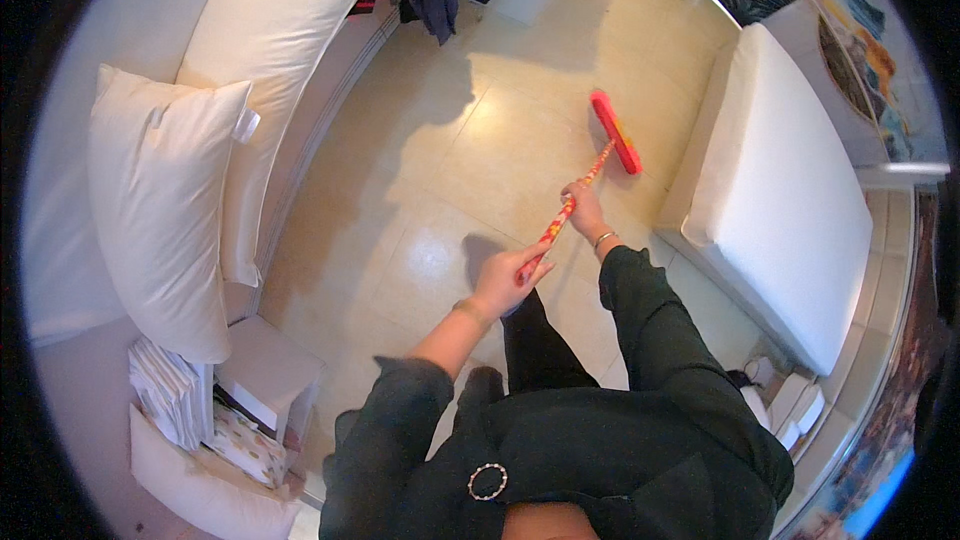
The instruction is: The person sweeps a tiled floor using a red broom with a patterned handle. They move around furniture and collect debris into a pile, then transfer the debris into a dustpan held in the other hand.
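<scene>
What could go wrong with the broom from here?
The red broom head sits close to the large white cushion, so a swing rightward might bump it. The left hand holds the patterned pole near its end, so pulling back far could poke the dark-clad leg.

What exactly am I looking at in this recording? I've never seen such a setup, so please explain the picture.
There is no machine here: a person works with two bare hands. The single picture comes from the left of two wide fisheye cameras worn on the head, looking down, so straight edges bend near the rim. The left hand has its grip near the close end of a red-and-yellow broom handle; the right hand grips nearer the red broom head, which appears to rest on the pale tiled floor. Pale pillows are at left, a thick white cushion at right.
</scene>
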A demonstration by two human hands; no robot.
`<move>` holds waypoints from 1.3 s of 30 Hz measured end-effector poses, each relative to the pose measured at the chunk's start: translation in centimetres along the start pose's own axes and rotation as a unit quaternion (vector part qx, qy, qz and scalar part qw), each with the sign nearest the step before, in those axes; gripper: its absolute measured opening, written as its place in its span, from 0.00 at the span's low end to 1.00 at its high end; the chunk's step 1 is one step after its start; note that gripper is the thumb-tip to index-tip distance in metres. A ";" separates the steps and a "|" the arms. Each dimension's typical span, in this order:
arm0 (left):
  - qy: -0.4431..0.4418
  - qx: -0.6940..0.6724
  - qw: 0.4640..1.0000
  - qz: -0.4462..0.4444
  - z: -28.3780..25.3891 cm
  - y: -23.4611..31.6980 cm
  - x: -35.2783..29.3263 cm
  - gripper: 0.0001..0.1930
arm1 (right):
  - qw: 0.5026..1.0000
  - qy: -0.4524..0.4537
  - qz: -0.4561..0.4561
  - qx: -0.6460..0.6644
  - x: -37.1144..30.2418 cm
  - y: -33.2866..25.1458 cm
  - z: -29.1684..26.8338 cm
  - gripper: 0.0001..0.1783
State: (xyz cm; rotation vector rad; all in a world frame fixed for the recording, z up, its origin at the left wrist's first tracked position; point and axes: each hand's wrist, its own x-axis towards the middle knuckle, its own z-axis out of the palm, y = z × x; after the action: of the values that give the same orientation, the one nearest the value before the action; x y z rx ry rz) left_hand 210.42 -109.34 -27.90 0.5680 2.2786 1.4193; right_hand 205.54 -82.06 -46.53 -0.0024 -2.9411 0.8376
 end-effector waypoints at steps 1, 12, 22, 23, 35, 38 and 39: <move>-0.002 0.016 1.000 0.012 -0.1 -0.4 2.3 0.17 | 0.999 -0.039 -0.010 -0.006 1.7 1.2 -0.3 0.05; 0.173 -0.235 0.937 -0.193 -11.5 -1.5 -4.9 0.14 | 0.958 -0.252 -0.131 0.025 7.7 -13.3 8.9 0.04; 0.432 -0.223 0.804 -0.343 -12.3 5.3 -32.2 0.13 | 0.819 -0.477 -0.313 0.061 -10.2 -37.4 17.0 0.06; 0.460 -0.226 0.789 -0.339 -11.2 6.6 -34.1 0.13 | 0.802 -0.497 -0.323 0.069 -12.5 -38.6 16.8 0.06; 0.571 -0.125 0.718 -0.377 -5.4 11.9 -56.8 0.12 | 0.648 -0.558 -0.512 0.085 -33.4 -53.7 18.1 0.07; 0.548 -0.089 0.761 -0.336 -6.9 10.7 -60.6 0.13 | 0.680 -0.509 -0.518 0.099 -33.8 -55.8 18.1 0.09; 0.548 -0.083 0.769 -0.319 -8.2 9.5 -61.2 0.13 | 0.697 -0.479 -0.522 0.113 -32.8 -56.8 18.6 0.09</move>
State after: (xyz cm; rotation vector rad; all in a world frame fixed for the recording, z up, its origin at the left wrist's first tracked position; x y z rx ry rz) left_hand 258.71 -144.06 -8.90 -1.3530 2.5694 1.7171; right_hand 237.93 -140.98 -35.02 2.4776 -2.5655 1.0818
